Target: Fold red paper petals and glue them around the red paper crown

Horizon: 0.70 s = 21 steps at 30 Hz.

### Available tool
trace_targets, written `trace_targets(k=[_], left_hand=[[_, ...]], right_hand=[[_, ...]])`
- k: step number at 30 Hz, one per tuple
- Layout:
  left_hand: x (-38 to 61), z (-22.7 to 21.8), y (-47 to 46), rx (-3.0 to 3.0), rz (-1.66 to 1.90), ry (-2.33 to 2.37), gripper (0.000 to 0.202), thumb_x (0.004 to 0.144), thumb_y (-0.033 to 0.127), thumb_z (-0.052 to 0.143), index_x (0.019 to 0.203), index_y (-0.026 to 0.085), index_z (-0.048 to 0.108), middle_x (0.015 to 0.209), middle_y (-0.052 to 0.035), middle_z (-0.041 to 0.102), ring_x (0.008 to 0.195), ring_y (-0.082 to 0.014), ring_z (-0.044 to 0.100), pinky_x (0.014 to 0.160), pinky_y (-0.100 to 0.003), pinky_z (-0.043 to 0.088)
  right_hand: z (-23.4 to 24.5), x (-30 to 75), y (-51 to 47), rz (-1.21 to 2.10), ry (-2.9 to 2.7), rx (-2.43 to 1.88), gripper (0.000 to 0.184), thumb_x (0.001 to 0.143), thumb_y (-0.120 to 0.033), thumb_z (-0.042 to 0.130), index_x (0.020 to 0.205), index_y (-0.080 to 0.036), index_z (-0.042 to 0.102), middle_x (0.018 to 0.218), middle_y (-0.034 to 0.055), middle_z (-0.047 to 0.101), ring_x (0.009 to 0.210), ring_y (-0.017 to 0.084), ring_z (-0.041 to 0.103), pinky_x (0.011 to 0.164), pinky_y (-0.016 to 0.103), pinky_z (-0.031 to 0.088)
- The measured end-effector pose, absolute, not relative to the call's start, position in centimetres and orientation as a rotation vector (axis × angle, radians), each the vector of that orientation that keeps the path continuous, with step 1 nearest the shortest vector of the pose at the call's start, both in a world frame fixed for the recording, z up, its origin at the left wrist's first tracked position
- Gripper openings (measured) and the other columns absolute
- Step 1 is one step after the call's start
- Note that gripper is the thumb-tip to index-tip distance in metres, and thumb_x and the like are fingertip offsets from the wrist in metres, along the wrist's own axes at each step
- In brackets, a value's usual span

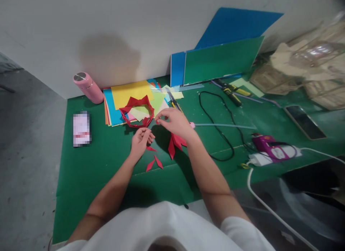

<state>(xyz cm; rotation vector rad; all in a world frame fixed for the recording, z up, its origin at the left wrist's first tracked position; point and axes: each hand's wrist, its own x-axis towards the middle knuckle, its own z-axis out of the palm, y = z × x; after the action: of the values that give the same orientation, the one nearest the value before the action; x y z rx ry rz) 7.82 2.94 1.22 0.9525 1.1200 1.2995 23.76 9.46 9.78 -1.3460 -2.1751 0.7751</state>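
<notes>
Head view, looking down over the person's arms onto a green mat [88, 172]. The right hand [174, 122] hovers with thumb and forefinger drawn narrow, their tips just beside the rim of a red paper ring [137, 113]. I cannot tell whether they actually nip anything. A folded red paper shape [174, 143] lies under that wrist, partly hidden by it. The left hand [140, 141] rests on the mat with its fingers loosely curled inward; whether it holds something is not clear. A small red sliver sits just beside its fingertips, and two red scraps [154, 163] lie a little nearer the body.

The ring rests on a stack of coloured paper [126, 94]. A pink bottle [88, 87] stands to the left of the stack. Off to the right, well apart from the hands, are a black cable [215, 121], a purple glue gun [266, 143] and a phone [304, 122].
</notes>
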Motion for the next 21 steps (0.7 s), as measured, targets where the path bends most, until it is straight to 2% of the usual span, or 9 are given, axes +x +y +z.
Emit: trace_targets(k=[3, 5, 11, 16, 21], left_hand=[[7.8, 0.9, 2.9, 0.941, 1.228, 1.128, 0.042, 0.078, 0.058, 0.065, 0.082, 0.016, 0.060, 0.061, -0.0018, 0.066, 0.048, -0.0082, 0.055, 0.045, -0.020, 0.042], [7.8, 0.7, 2.9, 0.923, 1.181, 1.126, 0.043, 0.077, 0.058, 0.065, 0.082, 0.016, 0.061, 0.062, -0.0025, 0.066, 0.047, -0.0083, 0.055, 0.044, -0.020, 0.042], [7.4, 0.5, 3.3, 0.880, 1.074, 1.137, 0.039, 0.076, 0.048, 0.068, 0.094, 0.014, 0.063, 0.077, -0.0069, 0.073, 0.052, -0.0086, 0.058, 0.048, -0.021, 0.046], [7.0, 0.4, 3.6, 0.843, 1.020, 1.172, 0.046, 0.075, 0.045, 0.071, 0.105, 0.012, 0.062, 0.093, -0.0128, 0.075, 0.049, -0.0078, 0.058, 0.045, -0.020, 0.043], [7.3, 0.4, 3.7, 0.810, 1.146, 1.181, 0.045, 0.074, 0.048, 0.072, 0.103, 0.015, 0.061, 0.106, -0.0144, 0.073, 0.056, -0.0088, 0.063, 0.047, -0.020, 0.045]], right_hand=[[10.3, 23.4, 10.8, 0.742, -2.239, -1.286, 0.017, 0.078, -0.014, 0.056, 0.079, -0.020, 0.071, 0.103, 0.0034, 0.073, 0.097, 0.020, 0.061, 0.087, 0.034, 0.042], [10.7, 23.0, 11.5, 0.774, -2.332, -1.285, 0.018, 0.079, -0.014, 0.055, 0.081, -0.020, 0.071, 0.109, 0.0038, 0.071, 0.100, 0.021, 0.061, 0.085, 0.033, 0.042], [11.1, 22.1, 12.7, 0.785, -2.436, -1.462, 0.022, 0.078, -0.012, 0.050, 0.087, -0.020, 0.068, 0.093, 0.0040, 0.072, 0.082, 0.018, 0.060, 0.071, 0.030, 0.038], [11.6, 22.9, 12.5, 0.950, -2.235, -1.339, 0.015, 0.080, -0.019, 0.051, 0.084, -0.019, 0.065, 0.090, 0.0026, 0.071, 0.077, 0.015, 0.060, 0.068, 0.028, 0.039], [12.3, 23.5, 11.3, 1.019, -2.093, -1.356, 0.012, 0.081, -0.022, 0.053, 0.083, -0.019, 0.064, 0.084, 0.0018, 0.071, 0.073, 0.015, 0.062, 0.064, 0.027, 0.040]])
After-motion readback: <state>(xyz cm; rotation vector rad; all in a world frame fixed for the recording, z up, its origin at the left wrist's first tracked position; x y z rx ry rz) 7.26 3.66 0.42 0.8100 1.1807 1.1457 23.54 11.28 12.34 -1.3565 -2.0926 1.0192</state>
